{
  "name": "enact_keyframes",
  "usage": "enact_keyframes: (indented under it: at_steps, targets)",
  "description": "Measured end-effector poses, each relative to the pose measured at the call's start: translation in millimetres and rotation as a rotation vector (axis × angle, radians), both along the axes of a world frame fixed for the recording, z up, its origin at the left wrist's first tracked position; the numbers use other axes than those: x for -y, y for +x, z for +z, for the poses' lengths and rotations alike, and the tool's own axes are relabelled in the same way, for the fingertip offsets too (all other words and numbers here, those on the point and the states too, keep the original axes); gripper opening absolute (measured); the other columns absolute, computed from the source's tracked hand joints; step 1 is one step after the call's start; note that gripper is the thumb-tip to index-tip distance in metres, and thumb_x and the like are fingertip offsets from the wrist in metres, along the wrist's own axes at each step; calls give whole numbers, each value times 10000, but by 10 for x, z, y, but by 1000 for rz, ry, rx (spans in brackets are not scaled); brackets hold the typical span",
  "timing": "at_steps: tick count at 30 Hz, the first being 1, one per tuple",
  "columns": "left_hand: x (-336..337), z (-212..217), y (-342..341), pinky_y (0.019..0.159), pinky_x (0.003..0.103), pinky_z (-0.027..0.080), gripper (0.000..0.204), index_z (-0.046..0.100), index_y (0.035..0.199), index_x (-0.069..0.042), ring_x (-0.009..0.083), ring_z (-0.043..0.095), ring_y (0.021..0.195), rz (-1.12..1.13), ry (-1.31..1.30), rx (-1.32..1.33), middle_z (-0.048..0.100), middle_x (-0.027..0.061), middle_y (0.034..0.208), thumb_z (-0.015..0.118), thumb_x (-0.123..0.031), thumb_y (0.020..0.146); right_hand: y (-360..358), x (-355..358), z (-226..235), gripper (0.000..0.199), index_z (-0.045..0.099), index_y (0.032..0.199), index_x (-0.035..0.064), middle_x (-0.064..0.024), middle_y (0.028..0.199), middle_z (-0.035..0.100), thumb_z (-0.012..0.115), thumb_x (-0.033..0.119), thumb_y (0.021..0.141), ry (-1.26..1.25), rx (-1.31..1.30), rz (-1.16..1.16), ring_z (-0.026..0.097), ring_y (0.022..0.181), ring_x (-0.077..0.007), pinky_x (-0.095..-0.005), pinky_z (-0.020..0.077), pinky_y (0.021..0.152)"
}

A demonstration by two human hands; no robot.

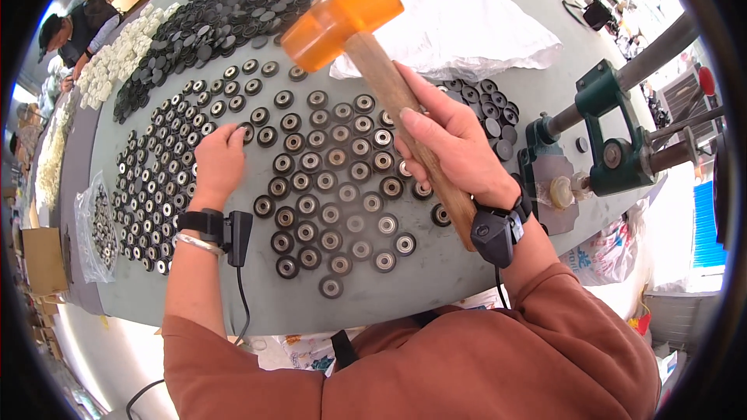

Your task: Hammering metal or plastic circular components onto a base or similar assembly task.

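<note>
A wooden-handled mallet (387, 82) with a translucent orange head is gripped in my right hand (455, 136), raised over the table with the head pointing to the far left. My left hand (219, 162) is closed in a pinch at the edge of a small black wheel (248, 132) with a metal centre. Many similar wheels (330, 239) lie flat in loose rows between my hands. To the left of my left hand, another dense group of these wheels (148, 194) spreads out.
Black discs (226, 12) are heaped at the far left beside white parts (117, 62). A white sack (436, 15) lies at the back. On the right stands a green hand press (611, 128), near more black caps (486, 109). A clear bag (97, 229) holds small parts. Another person (82, 31) works at far left.
</note>
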State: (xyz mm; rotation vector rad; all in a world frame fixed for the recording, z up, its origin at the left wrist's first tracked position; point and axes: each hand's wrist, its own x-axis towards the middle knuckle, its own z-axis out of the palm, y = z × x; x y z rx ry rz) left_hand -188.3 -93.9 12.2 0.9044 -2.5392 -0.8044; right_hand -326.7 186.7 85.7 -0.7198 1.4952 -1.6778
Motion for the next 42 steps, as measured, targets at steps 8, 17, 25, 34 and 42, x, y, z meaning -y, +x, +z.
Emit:
enact_keyframes:
  at_steps: [8, 17, 25, 34, 42]
  targets:
    - [28, -22, 431, 780, 370, 477, 228, 648, 993, -10, 320, 621, 856, 207, -384, 31, 646, 160, 958, 563, -184, 871, -138, -151, -189, 606, 232, 1455, 97, 5, 731, 510, 512, 110, 918, -20, 36, 10, 472, 518, -46, -203, 416, 449]
    - [-113, -133, 573, 902, 362, 438, 277, 578, 1116, 19, 305, 567, 1044, 12, -340, 86, 580, 175, 1155, 564, -100, 866, -76, -103, -249, 616, 225, 1455, 88, 17, 653, 490, 511, 98, 910, -13, 31, 46, 458, 487, -44, -209, 409, 439]
    - [-348, 25, 304, 1071, 388, 284, 524, 378, 1302, 100, 391, 335, 1303, -282, 26, 118, 350, 302, 1377, 509, -232, 918, -114, -96, -338, 621, 212, 1453, 54, 8, 676, 502, 507, 96, 908, 8, 37, 36, 461, 487, -45, -206, 406, 454]
    - [608, -267, -372, 1115, 443, 163, 679, 243, 1354, 130, 462, 151, 1351, -120, -336, 160, 205, 358, 1416, 436, -374, 940, -156, -80, -343, 616, 210, 1462, 101, -16, 721, 527, 487, 79, 913, 40, 80, 35, 476, 510, -53, -199, 415, 460]
    - [763, -334, -666, 1119, 436, 150, 692, 257, 1384, 79, 407, 149, 1374, -154, -416, 397, 216, 277, 1458, 365, -444, 944, -202, -82, -410, 647, 206, 1463, 111, 10, 683, 514, 535, 91, 906, 1, 149, -16, 473, 480, -43, -198, 418, 443]
